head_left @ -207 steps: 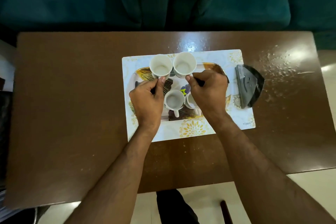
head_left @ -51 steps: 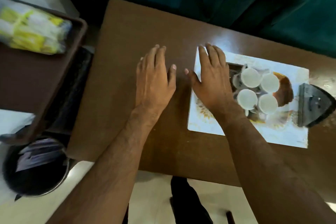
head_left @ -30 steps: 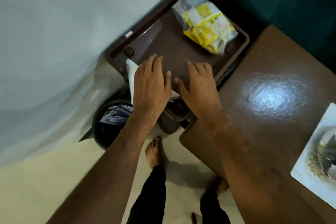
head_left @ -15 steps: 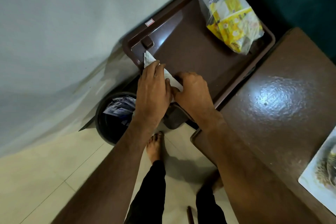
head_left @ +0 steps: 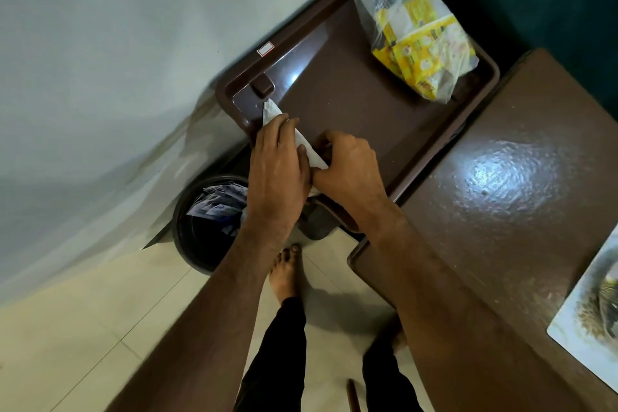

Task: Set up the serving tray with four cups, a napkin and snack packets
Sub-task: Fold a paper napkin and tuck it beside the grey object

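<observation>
A white napkin (head_left: 302, 140) lies on the near corner of a brown plastic side table (head_left: 368, 100). My left hand (head_left: 276, 160) rests flat on the napkin, fingers over it. My right hand (head_left: 347, 165) pinches the napkin's near edge with curled fingers. A clear bag of yellow snack packets (head_left: 418, 40) sits at the side table's far end. The white placemat (head_left: 588, 318) that bears the serving tray shows only at the right edge; the cups are out of view.
A brown wooden table (head_left: 508, 197) fills the right side. A dark waste bin (head_left: 207, 221) with paper in it stands on the tiled floor below my left hand. My bare foot (head_left: 284, 274) is beside it. A grey wall runs along the left.
I turned from the cups on the tray to the side table. Both hands came down on the napkin, and my right hand has curled onto its edge.
</observation>
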{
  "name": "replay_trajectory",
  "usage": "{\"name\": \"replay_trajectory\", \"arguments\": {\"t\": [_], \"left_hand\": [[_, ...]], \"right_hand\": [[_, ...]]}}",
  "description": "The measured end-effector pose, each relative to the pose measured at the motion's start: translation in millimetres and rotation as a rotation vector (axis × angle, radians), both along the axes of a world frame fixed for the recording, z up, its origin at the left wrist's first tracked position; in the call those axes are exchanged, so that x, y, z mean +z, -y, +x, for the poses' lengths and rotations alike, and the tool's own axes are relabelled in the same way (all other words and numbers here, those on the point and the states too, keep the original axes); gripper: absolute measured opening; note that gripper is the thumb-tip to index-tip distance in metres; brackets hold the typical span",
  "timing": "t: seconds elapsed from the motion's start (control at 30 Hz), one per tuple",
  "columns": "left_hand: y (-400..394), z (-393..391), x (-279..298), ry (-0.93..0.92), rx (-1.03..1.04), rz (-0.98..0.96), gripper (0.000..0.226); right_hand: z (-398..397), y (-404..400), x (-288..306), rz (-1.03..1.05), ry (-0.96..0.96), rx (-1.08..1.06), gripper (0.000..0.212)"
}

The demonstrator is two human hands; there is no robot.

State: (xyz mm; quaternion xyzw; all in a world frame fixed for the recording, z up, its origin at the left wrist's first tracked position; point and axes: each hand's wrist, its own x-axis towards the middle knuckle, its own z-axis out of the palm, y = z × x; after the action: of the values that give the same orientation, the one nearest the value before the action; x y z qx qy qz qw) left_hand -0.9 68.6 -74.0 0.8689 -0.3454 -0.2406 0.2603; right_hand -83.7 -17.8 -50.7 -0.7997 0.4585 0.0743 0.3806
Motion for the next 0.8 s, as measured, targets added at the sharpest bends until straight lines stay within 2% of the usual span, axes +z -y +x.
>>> {"name": "replay_trajectory", "arguments": {"t": [0.13, 0.37, 0.47, 0.63, 0.7, 0.8], "left_hand": [[0.0, -0.8, -1.1, -0.001, 0.017, -0.041, 0.046], [9.3, -1.6, 0.6, 0.028, 0.016, -0.099, 0.045], [12.2, 0.7, 0.5, 0.033, 0.024, -0.161, 0.042], [12.6, 5.2, 0.3, -0.104, 0.076, -0.341, 0.041], [12.8, 7.2, 0.0, -0.146, 0.070, -0.396, 0.052], [18.0, 8.5, -0.2, -0.110, 0.064, -0.371, 0.073]], "right_hand": [[0.2, 2.3, -1.6, -0.015, 0.031, -0.034, 0.034], [-4.8, 19.2, -5.7, 0.161, 0.118, -0.209, 0.035], [-8.8, 30.8, -1.5, 0.305, 0.211, -0.375, 0.032], [-13.4, 55.4, 7.6, 0.576, 0.354, -0.763, 0.021], [-17.5, 64.7, 9.2, 0.733, 0.441, -0.879, 0.022], [-24.3, 73.4, 9.8, 0.958, 0.522, -0.967, 0.023]]}}
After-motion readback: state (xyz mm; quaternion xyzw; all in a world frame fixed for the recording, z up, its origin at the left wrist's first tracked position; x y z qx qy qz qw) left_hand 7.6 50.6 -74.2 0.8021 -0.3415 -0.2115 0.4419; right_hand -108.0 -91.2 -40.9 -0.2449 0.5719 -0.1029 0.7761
